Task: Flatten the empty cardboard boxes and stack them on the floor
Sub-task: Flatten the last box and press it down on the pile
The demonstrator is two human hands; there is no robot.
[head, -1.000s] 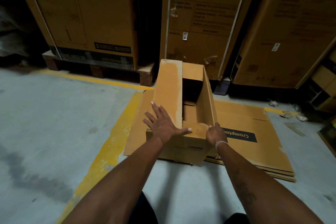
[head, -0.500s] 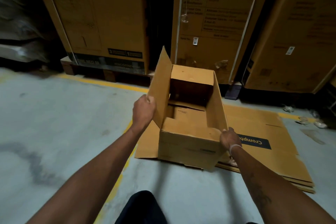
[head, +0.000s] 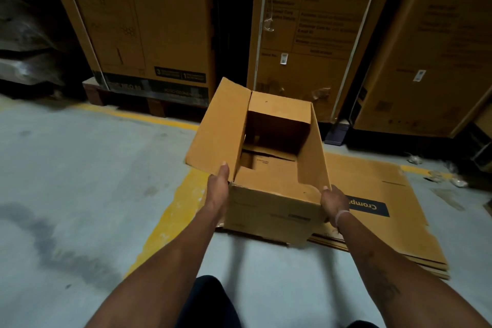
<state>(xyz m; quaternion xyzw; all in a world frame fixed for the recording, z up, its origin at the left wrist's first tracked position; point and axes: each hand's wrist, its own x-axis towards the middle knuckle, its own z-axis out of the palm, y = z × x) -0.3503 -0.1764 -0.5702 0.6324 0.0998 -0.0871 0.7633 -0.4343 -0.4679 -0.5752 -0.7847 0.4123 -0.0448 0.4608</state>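
Left hand (head: 219, 184) has released the raised flap (head: 218, 128) and now grips the open box (head: 277, 208) corner at 9 o'clock; right hand (head: 334, 204) grips the 3 o'clock corner. Collapse next.

We cannot see our left hand's (head: 218, 186) fingers, tucked behind the open box's (head: 269, 168) raised flap (head: 217, 128). The box hides most of our right hand (head: 334, 204) too. It also covers part of the flattened cardboard stack (head: 386, 210), cutting its printed word short. The tall cartons (head: 149, 18) behind run off the top edge, their labels too blurred to read.
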